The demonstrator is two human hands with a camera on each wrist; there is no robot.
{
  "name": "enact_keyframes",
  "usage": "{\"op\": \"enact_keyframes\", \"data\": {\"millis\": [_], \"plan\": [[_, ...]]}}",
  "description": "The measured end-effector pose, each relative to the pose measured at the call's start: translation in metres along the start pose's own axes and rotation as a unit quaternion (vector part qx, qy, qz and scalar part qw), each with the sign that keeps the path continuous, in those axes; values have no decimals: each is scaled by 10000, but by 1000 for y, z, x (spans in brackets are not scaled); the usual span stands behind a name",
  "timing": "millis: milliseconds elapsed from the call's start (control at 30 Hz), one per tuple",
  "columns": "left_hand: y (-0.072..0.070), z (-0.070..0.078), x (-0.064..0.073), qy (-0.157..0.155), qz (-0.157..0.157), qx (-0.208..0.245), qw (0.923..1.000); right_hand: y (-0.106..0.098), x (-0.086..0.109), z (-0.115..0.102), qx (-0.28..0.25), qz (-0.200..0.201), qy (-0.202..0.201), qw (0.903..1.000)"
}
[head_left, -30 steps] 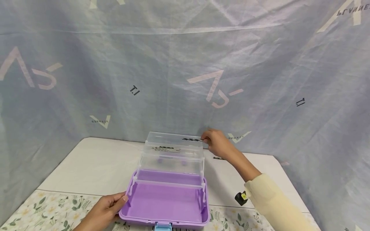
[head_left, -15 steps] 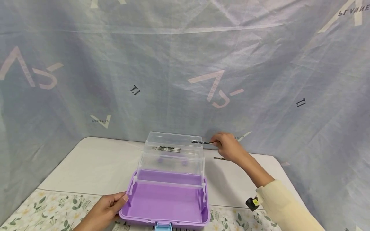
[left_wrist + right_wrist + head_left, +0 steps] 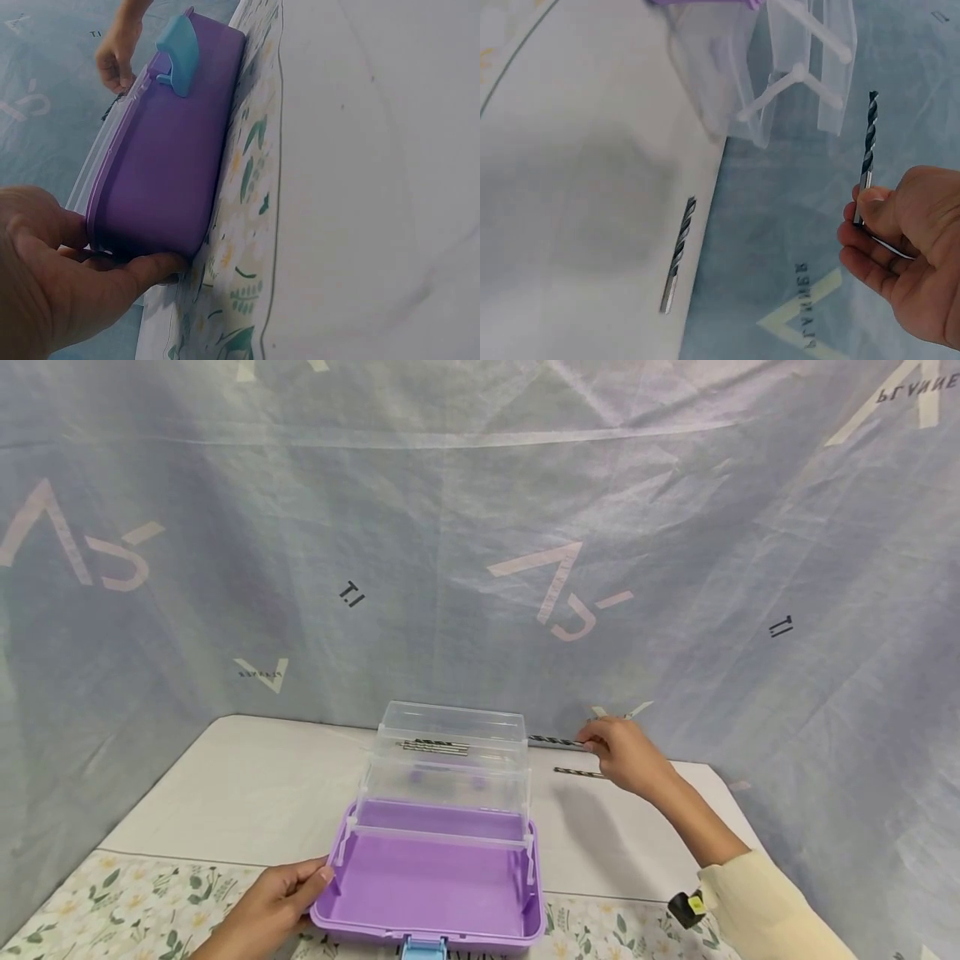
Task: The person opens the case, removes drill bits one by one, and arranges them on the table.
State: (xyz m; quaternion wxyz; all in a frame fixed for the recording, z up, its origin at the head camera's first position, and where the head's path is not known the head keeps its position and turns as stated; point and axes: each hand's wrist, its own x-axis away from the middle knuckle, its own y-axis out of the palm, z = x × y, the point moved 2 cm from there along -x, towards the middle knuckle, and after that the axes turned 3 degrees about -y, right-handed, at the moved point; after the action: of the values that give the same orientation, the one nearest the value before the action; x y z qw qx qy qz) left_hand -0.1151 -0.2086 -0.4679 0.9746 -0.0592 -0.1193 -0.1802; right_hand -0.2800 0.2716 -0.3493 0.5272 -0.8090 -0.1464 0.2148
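My right hand (image 3: 630,756) pinches a twist drill bit (image 3: 870,135) by its shank, between thumb and fingers. The bit is held level in the air, just right of the clear tiered trays (image 3: 450,781). These trays stand raised from an open purple storage box (image 3: 427,885). Several more drill bits (image 3: 435,748) lie together in one upper tray. Another drill bit (image 3: 679,255) rests on the white table below my right hand. My left hand (image 3: 273,906) grips the box's left end, thumb at the rim and fingers along the outer wall.
A light blue latch (image 3: 423,948) hangs at the box's front. Flowered cloth (image 3: 142,893) covers the near part of the white table (image 3: 247,793). A grey-blue printed curtain (image 3: 420,543) rises right behind the trays and down both sides.
My right hand has drawn the drill bit rightward and slightly down, from over the top tray to beyond its right end. My left hand and the box have stayed put.
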Motion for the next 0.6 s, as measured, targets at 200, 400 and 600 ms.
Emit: {"op": "enact_keyframes", "data": {"millis": [200, 400, 600], "plan": [[1, 0, -1, -19, -74, 103, 9999, 2, 18, 16, -142, -90, 216, 9996], [1, 0, 0, -37, -27, 82, 10000, 12, 30, 36, -89, -144, 336, 9993], [2, 1, 2, -2, 26, 63, 10000, 31, 37, 60, 79, -173, 403, 9990]]}}
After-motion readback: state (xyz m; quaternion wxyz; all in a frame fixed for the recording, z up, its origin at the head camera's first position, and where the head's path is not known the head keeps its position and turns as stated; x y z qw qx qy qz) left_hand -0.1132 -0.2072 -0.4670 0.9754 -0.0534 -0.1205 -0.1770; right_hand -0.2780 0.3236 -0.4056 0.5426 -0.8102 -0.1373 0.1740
